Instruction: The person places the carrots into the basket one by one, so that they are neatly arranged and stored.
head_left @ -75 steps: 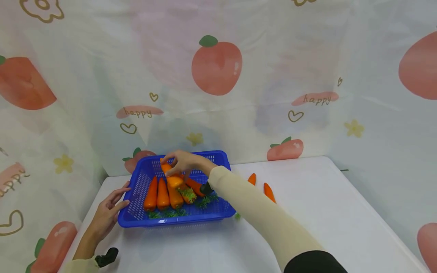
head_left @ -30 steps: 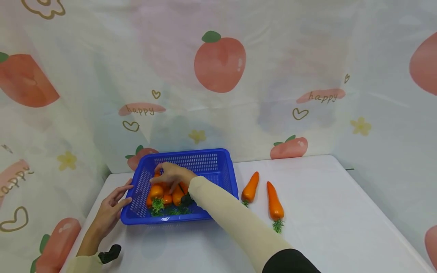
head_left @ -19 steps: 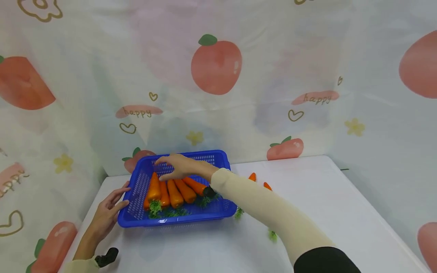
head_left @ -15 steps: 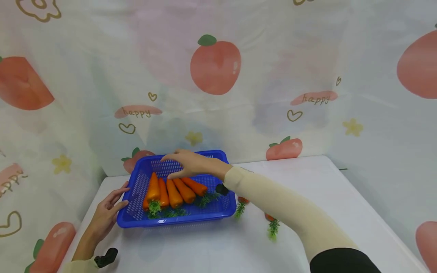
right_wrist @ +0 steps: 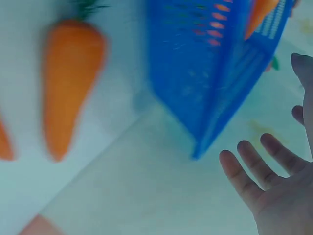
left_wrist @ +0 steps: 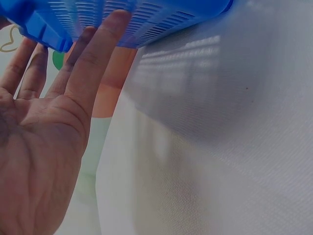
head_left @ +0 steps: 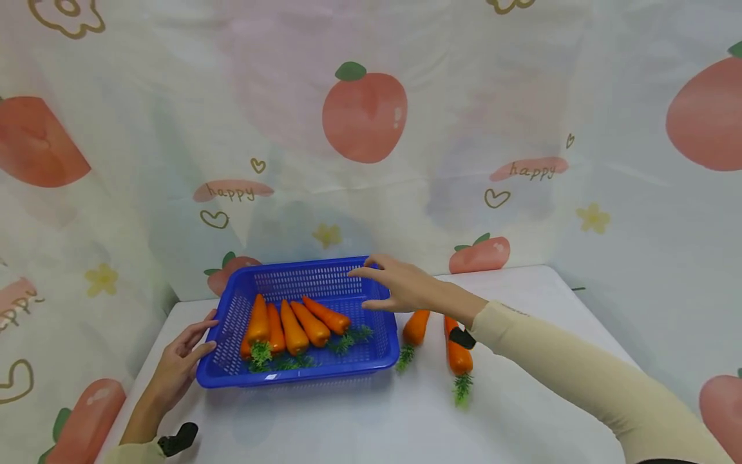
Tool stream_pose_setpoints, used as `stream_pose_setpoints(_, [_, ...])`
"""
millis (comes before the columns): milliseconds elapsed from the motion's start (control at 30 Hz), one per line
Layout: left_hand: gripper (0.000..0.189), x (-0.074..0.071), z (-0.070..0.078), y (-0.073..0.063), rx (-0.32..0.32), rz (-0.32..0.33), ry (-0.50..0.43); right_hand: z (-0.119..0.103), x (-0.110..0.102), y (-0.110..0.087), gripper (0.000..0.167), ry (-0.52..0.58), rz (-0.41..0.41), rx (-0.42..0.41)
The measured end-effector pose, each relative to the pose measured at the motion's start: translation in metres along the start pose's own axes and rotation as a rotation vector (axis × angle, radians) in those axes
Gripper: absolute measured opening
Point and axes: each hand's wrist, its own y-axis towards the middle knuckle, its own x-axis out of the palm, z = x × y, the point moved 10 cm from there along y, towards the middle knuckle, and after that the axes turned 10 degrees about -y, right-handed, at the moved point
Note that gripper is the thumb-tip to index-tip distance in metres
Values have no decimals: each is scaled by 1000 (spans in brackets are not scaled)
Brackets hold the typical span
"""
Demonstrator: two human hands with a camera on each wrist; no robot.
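A blue plastic basket [head_left: 295, 380] sits on the white table, holding several orange carrots [head_left: 294, 330] with green leafy tops at their wide ends. My left hand [head_left: 178, 361] touches the basket's left side, its fingers nearly straight in the left wrist view against the slotted wall [left_wrist: 161, 22]. Over the basket's right rim hovers my right hand [head_left: 400, 283], fingers spread and nothing in them. Two more carrots lie on the table right of the basket: a short one [head_left: 415, 327] close to it, and a longer one [head_left: 459, 357] partly hidden by my right wrist strap.
The white table [head_left: 522, 386] reaches farther right and toward me. Behind it hangs a pale cloth backdrop [head_left: 452, 96] with fruit prints, close to the basket's back edge. A black strap [head_left: 178, 439] sits on my left wrist.
My right hand laid a carrot at the left of the row in the basket and let go. It then rose and moved right, to the basket's right rim. My left hand stayed put.
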Motion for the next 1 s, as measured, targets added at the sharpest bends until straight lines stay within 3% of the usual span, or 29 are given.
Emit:
stream_pose_setpoints(367, [51,0,2,1,13,-8,-15,56,20,-91,65,59,32,227])
stream_pose_setpoints(600, [51,0,1,1,2,-4,-33,80,55,-133,62,183,-100,374])
stream_pose_setpoints(833, [51,1,0,1,-3,1,-32,90,83,-156,64,430,-238,450])
stream_pose_setpoints(1000, [51,1,0,0,-7,1,-32,95,98,-169,67,632,-331,570])
